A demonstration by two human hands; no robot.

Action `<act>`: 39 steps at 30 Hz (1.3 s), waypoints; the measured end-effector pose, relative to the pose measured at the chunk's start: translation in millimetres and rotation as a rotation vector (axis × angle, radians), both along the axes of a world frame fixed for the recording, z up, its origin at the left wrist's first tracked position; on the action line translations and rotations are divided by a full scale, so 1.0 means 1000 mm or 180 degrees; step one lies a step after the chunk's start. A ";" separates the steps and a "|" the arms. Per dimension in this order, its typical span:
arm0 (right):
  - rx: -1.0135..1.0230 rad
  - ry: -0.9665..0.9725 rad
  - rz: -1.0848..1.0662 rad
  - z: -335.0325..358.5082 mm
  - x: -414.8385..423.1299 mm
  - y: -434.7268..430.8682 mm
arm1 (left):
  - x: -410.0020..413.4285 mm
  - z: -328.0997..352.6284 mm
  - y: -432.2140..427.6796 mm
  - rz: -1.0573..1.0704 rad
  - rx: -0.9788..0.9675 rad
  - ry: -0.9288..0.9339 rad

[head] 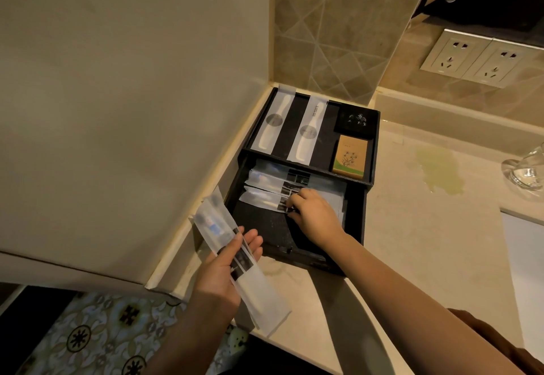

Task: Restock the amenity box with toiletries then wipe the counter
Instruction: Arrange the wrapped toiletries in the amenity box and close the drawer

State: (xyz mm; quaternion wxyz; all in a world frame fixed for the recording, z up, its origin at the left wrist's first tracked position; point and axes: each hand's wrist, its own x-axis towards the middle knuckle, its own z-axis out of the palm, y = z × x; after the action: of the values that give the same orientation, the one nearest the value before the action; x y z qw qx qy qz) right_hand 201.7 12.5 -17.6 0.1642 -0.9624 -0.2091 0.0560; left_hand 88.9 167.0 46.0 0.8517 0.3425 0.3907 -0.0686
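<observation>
A black amenity box [371, 151] sits in the counter's back corner, its lower drawer [354, 221] pulled out. On its top tier lie two wrapped white combs [275, 120], a black packet [356, 121] and an orange soap box [350, 157]. Several frosted toothbrush packets [265, 182] lie stacked in the drawer. My right hand [315, 217] rests inside the drawer, fingertips pinching the nearest packet there. My left hand [225, 268] hovers over the counter's front left edge, holding a few more toothbrush packets [217, 227] fanned upward.
A yellowish spill [440, 173] marks the beige counter [412, 242] right of the box. A clear glass [527, 168] stands at the right edge. Two wall sockets [474, 56] sit above. The wall closes in on the left; patterned floor [88, 336] shows below.
</observation>
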 end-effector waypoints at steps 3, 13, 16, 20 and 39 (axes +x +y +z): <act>0.0044 -0.0001 -0.0075 -0.001 0.002 0.001 | 0.000 -0.003 0.000 -0.0009 0.0022 0.0026; 0.0025 0.0057 0.0022 0.001 0.009 -0.002 | 0.006 -0.002 -0.003 -0.0099 -0.0053 -0.0151; 0.0305 0.0142 -0.0149 0.010 0.003 0.000 | 0.009 -0.002 -0.003 -0.0195 -0.0098 -0.0370; 0.1380 0.0738 -0.0479 0.054 -0.021 0.004 | 0.018 0.002 -0.004 -0.0255 -0.0252 -0.0594; 0.2102 0.1385 -0.1331 0.086 -0.045 -0.021 | 0.033 0.006 -0.013 -0.0367 -0.0072 -0.0682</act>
State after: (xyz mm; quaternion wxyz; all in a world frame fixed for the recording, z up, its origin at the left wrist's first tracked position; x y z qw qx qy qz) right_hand 156.8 -8.6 68.1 0.5107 -0.8457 0.0228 0.1530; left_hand 122.3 153.9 51.6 0.8870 0.3601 0.2762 -0.0849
